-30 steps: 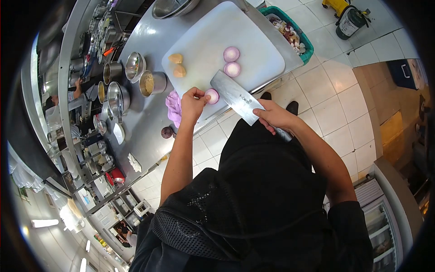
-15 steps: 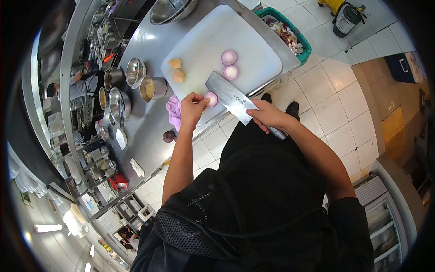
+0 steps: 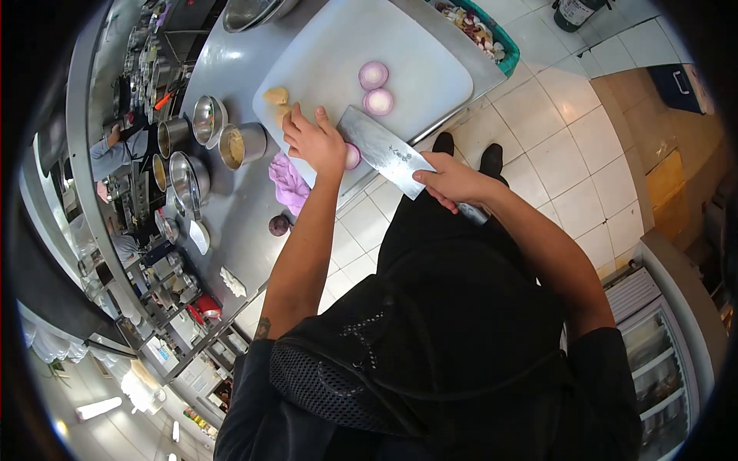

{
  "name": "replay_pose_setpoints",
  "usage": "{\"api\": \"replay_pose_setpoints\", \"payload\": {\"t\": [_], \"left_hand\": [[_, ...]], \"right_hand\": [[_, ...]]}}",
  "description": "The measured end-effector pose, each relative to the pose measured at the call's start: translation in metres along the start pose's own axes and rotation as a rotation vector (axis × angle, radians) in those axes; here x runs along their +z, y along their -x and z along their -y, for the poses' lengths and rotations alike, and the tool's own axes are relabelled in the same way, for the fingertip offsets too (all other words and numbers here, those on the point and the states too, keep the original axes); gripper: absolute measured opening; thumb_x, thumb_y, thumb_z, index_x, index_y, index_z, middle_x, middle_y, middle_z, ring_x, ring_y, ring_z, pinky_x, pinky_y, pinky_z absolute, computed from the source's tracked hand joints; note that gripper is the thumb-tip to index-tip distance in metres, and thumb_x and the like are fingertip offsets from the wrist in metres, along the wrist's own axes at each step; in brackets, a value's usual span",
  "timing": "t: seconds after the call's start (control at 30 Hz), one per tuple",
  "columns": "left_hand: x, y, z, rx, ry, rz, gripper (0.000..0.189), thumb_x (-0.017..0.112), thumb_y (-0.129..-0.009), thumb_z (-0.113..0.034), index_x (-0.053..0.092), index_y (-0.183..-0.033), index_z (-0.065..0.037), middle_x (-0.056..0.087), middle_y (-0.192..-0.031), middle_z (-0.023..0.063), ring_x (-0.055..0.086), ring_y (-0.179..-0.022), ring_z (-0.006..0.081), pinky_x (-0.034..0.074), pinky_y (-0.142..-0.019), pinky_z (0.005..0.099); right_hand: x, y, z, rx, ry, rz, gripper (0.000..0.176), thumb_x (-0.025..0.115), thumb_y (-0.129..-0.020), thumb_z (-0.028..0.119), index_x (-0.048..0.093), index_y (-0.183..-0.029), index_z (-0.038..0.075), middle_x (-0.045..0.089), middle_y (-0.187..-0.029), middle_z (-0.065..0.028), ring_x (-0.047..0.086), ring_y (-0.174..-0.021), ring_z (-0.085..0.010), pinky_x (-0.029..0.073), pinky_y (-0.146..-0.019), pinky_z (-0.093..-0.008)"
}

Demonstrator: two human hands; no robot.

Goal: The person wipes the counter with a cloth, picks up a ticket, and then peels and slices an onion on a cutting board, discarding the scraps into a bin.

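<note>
My right hand grips a cleaver by its handle end, the broad blade reaching over the near edge of the white cutting board. My left hand is above the board with fingers apart, close to two pieces of ginger or potato, one of them in plain sight and the other mostly behind my fingers. Beside my left wrist lies a cut red onion piece, partly covered by the hand. Two more onion halves rest farther up the board, cut faces up.
A purple cloth and a whole red onion lie left of the board. Metal bowls and pots stand beyond them. A green bin of peelings is off the board's right corner. Another person stands across the counter.
My left hand has let go of the onion piece and moved up the board, its fingers spreading near the yellowish pieces. The cleaver stays in my right hand. The view has shifted slightly.
</note>
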State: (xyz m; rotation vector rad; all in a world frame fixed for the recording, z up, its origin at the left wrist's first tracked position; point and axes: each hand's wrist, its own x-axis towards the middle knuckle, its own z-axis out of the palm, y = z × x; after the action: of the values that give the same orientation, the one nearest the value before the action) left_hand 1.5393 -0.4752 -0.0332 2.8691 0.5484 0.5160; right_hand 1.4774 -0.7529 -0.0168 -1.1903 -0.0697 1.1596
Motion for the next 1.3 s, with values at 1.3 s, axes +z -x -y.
{"api": "replay_pose_setpoints", "payload": {"t": [1.3], "left_hand": [[-0.003,-0.002,0.017,-0.022,0.304,-0.106,0.049,0.049,-0.111,-0.037,0.051,-0.144,-0.001,0.043,-0.148,0.024,0.042,-0.136,0.0398,0.033,-0.109,0.0525]], "right_hand": [[0.061,-0.035,-0.003,-0.21,0.188,-0.25,0.02,0.053,-0.108,0.014,0.051,-0.121,-0.001,0.056,-0.068,-0.0137,0.059,-0.055,-0.0262,0.052,-0.054,-0.042]]}}
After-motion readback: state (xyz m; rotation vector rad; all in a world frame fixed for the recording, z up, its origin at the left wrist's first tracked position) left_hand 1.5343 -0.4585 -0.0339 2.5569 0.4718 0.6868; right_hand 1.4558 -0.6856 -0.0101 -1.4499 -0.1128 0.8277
